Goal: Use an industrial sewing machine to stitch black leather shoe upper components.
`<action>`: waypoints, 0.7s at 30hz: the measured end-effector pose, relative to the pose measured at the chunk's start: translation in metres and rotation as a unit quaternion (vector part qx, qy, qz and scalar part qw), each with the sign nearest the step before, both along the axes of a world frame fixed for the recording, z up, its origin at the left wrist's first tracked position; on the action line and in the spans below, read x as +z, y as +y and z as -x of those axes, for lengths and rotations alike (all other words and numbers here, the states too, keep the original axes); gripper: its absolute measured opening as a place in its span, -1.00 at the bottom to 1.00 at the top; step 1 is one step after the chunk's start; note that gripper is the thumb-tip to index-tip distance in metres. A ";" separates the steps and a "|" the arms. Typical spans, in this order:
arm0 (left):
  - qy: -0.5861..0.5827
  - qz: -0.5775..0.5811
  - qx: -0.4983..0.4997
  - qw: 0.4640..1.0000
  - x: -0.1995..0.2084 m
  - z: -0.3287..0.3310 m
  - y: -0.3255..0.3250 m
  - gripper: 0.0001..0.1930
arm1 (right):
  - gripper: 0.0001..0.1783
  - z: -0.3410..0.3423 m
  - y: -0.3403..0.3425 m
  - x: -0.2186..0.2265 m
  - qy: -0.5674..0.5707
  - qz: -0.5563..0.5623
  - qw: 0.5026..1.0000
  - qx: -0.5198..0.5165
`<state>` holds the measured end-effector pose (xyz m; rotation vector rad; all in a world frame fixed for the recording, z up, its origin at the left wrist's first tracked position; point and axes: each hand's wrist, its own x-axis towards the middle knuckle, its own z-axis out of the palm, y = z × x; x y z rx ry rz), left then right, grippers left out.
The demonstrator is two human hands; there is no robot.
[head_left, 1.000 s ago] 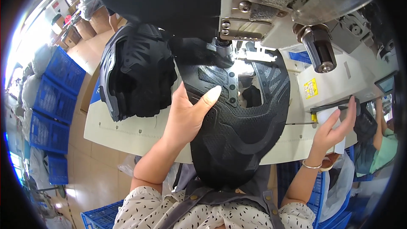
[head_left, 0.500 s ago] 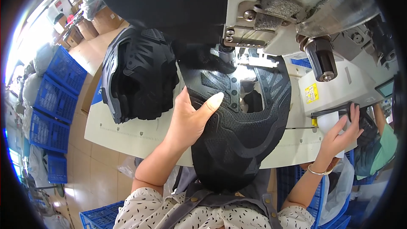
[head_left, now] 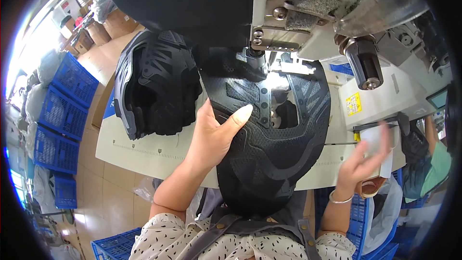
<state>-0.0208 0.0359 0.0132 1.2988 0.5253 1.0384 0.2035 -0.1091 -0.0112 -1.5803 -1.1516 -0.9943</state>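
At right, our empty right hand [head_left: 362, 162], blurred, has swung inward; our left hand [head_left: 211, 137] alone grips the upper [head_left: 284, 151], centre.

At my left I note several blue crates [head_left: 55, 152], with cardboard boxes [head_left: 119, 23] farther off on the tiled floor [head_left: 103, 180]. At my right I record a whitish plastic bag [head_left: 386, 215] and a co-worker [head_left: 437, 173] in green.
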 end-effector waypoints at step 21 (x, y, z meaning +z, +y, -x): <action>0.013 0.030 0.011 0.999 -0.002 0.005 -0.014 -0.84 | -0.65 0.055 0.026 0.009 0.524 0.067 0.704 0.475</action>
